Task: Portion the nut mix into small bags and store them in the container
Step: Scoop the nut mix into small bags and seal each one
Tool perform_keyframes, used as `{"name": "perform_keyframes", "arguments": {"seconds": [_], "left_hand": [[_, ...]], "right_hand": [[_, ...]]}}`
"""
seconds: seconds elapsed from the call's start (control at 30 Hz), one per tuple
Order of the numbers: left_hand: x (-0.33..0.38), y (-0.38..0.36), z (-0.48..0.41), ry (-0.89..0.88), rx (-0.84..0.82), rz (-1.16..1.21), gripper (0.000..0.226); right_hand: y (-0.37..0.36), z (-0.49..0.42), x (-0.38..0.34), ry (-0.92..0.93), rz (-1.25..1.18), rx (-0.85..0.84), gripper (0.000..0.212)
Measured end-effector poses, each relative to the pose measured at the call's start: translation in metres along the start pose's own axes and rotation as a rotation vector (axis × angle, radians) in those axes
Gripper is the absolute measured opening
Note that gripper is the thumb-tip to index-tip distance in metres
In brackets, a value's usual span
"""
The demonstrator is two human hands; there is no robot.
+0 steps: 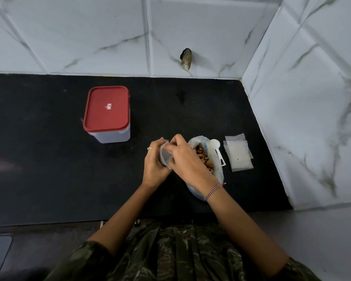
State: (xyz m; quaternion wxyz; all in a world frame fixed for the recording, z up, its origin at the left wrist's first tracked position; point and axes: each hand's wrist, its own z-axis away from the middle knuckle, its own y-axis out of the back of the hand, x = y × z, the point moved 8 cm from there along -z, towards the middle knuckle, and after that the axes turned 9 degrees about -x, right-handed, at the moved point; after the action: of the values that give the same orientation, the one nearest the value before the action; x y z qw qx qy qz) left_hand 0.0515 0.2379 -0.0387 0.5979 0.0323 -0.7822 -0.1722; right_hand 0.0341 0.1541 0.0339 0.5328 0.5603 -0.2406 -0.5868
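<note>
Both hands hold one small clear bag [165, 155] above the black counter [49, 159]. My left hand [155, 165] grips its left side, and my right hand [185, 159] pinches its top edge from the right. Just right of my hands lies the open plastic bag of nut mix [206, 159], partly hidden by my right wrist. A white measuring spoon [216, 148] lies against that bag. A stack of empty small bags [239, 153] lies further right. The container [107, 115] with its red lid on stands at the back left.
Marble-tiled walls close the counter at the back and on the right [302, 118]. A dark fitting [186, 57] sticks out of the back wall. The counter's front edge runs just before my body.
</note>
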Motion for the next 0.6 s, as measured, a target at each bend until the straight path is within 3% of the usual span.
{"name": "perform_keyframes", "arguments": {"seconds": [0.13, 0.23, 0.33, 0.43, 0.6], "left_hand": [[0.001, 0.000, -0.002, -0.002, 0.030, -0.001, 0.051], [-0.003, -0.002, -0.002, -0.006, 0.007, -0.037, 0.056], [-0.001, -0.005, 0.001, -0.002, -0.010, -0.051, 0.060], [-0.003, -0.009, 0.004, -0.001, -0.033, -0.023, 0.063], [-0.005, -0.016, 0.010, 0.055, -0.095, 0.057, 0.080]], "right_hand": [[0.010, 0.003, 0.020, -0.020, -0.322, 0.035, 0.028], [0.030, 0.017, 0.078, -0.204, -0.570, 0.219, 0.017], [0.040, 0.039, 0.148, -0.515, -0.321, 0.439, 0.018], [0.023, 0.039, 0.183, -0.649, -0.021, 0.342, 0.022], [-0.006, 0.020, 0.189, -0.607, 0.147, 0.153, 0.023]]}}
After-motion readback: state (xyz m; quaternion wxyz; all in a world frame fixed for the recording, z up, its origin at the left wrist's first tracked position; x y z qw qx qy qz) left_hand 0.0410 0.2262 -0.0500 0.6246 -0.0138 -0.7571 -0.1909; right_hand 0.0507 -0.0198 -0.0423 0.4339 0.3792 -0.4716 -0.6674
